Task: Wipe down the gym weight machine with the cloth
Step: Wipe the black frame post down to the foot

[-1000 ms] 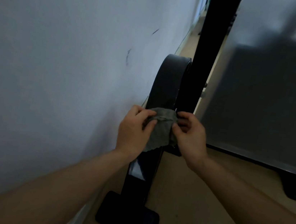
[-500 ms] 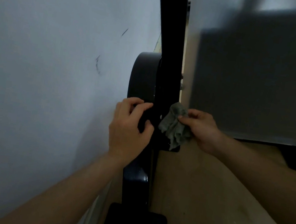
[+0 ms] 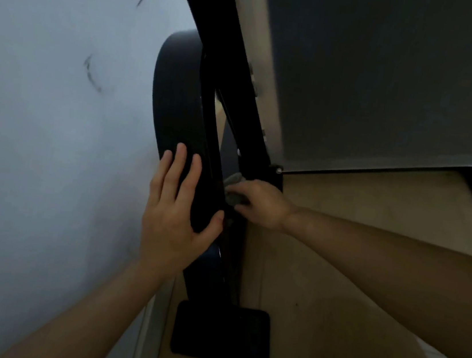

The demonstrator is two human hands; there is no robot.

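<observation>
Pale-grey wall (image 3: pixel 37 152) fills the left of your view, and a large grey panel (image 3: pixel 392 79) fills the upper right above the tan floor (image 3: pixel 346 313). Between them stands the gym weight machine (image 3: pixel 215 56), its black frame slanting down to a flat black foot (image 3: pixel 221 334) on the floor, with a rounded black cover (image 3: pixel 173 95) on the wall side.

Your left hand (image 3: pixel 176 216) lies spread on that cover, fingers straight and pointing up, thumb hooked round the edge of the frame; it steadies the machine and carries nothing. Your right hand (image 3: pixel 258 203) reaches in from the floor side, fingers curled round the bunched grey cloth (image 3: pixel 232 187), which is pressed against the frame's inner face just beside your left thumb.

The step in hand looks like wiping the narrow upright near its lower joint. To do it well, you would probably keep the left hand braced, open the cloth out so more of it meets the metal, and draw long strokes along the bar, working into the gap by the small bolt (image 3: pixel 278 171).
</observation>
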